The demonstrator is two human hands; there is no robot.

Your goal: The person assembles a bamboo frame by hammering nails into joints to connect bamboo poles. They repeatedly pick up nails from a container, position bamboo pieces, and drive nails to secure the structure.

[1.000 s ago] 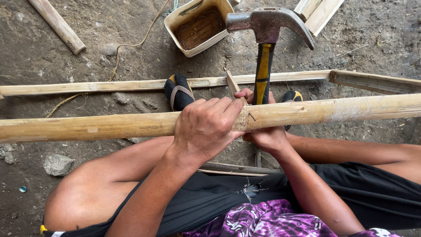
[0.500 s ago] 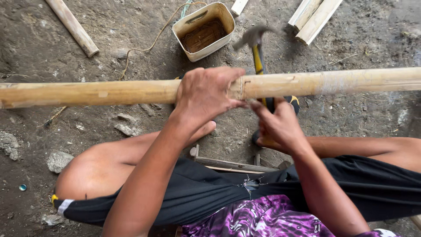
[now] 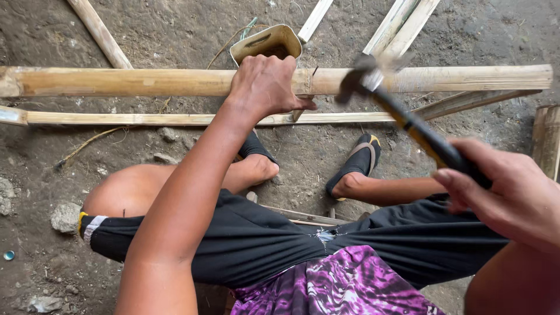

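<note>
A thick bamboo pole (image 3: 146,81) lies crosswise in front of me, above the dirt ground. My left hand (image 3: 265,86) grips it from above near its middle. My right hand (image 3: 507,198) is closed around the black and yellow handle of a claw hammer (image 3: 408,119). The hammer's steel head (image 3: 361,76) is blurred and sits just over the pole, to the right of my left hand. A thinner bamboo slat (image 3: 175,119) runs parallel below the pole.
A small cut-open container (image 3: 265,42) with a brown inside stands behind the pole. More bamboo strips (image 3: 402,23) lie at the back right and a stick (image 3: 99,35) at the back left. My feet in black sandals (image 3: 356,166) rest on the dirt. Stones (image 3: 64,217) lie at left.
The hammer swung from upright behind the pole out to the right, its head now over the pole. My right hand drew back to the right. The pole sits farther from me.
</note>
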